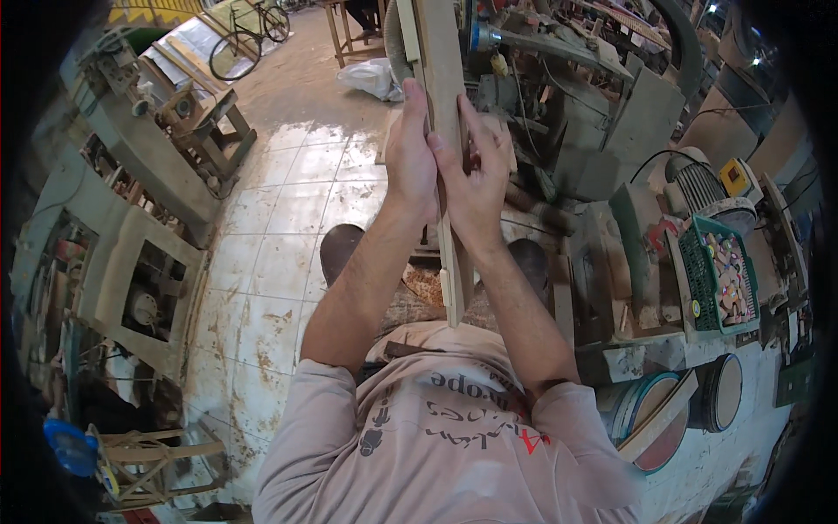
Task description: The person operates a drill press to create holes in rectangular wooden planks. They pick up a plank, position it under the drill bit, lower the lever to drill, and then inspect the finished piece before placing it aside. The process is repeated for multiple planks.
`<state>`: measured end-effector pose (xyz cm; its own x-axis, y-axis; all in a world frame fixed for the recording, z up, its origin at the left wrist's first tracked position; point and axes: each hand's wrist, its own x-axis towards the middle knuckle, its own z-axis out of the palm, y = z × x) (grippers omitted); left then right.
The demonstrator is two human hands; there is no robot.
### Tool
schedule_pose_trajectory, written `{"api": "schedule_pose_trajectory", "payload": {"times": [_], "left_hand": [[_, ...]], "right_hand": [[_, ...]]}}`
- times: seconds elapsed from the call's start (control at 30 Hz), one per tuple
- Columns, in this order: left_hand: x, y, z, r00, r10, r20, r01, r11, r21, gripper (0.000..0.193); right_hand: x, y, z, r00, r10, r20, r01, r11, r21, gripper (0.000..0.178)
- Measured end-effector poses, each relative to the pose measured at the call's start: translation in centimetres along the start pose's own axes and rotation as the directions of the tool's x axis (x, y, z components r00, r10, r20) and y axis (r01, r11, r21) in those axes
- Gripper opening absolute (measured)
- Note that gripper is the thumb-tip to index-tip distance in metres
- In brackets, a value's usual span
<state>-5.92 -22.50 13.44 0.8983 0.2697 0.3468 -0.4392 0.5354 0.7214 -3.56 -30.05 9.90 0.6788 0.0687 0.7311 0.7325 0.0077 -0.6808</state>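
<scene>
A long, narrow wooden board [443, 61] stretches away from my waist to the top of the view, turned nearly edge-up. My left hand [410, 166] presses along its left side, fingers straight and thumb side up. My right hand [476, 175] grips the right side, its thumb lying across the top close to my left hand. Thin pale strips run along the board's left side, one [449, 297] near my shirt. Part of a round, ribbed grey thing shows behind the board's far left side. My palms and the board's underside are hidden.
Dusty machinery [559, 52] crowds the far right. A motor [696, 183] and a green basket [698, 279] of small colourful pieces stand at right, above round drums [642, 410]. Machine frames [113, 271] line the left. A white bag [371, 79] and a bicycle [236, 54] are farther off.
</scene>
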Motion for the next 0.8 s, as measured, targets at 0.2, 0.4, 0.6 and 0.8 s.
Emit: {"api": "schedule_pose_trajectory", "payload": {"times": [0.2,0.4,0.6,0.8], "left_hand": [[-0.4,-0.6,-0.8,1.0,-0.02,-0.007,0.02,0.999,-0.035,0.055],[-0.8,-0.8,-1.2,0.999,-0.006,0.047,0.008,0.999,-0.035,0.059],[-1.0,-1.0,-1.1,0.999,0.005,0.038,-0.005,1.0,-0.007,0.062],[-1.3,-1.4,-2.0,0.997,-0.012,0.076,0.014,1.0,-0.023,0.065]], "right_hand": [[-1.2,0.7,0.2,1.0,0.02,0.01,-0.02,0.996,0.084,0.06],[-1.7,0.8,0.1,0.998,-0.048,0.039,0.045,0.996,0.076,0.062],[-2.2,1.6,-0.3,0.994,-0.093,0.056,0.091,0.995,0.043,0.06],[-2.5,1.7,-0.2,0.988,-0.134,0.072,0.134,0.991,0.008,0.059]]}}
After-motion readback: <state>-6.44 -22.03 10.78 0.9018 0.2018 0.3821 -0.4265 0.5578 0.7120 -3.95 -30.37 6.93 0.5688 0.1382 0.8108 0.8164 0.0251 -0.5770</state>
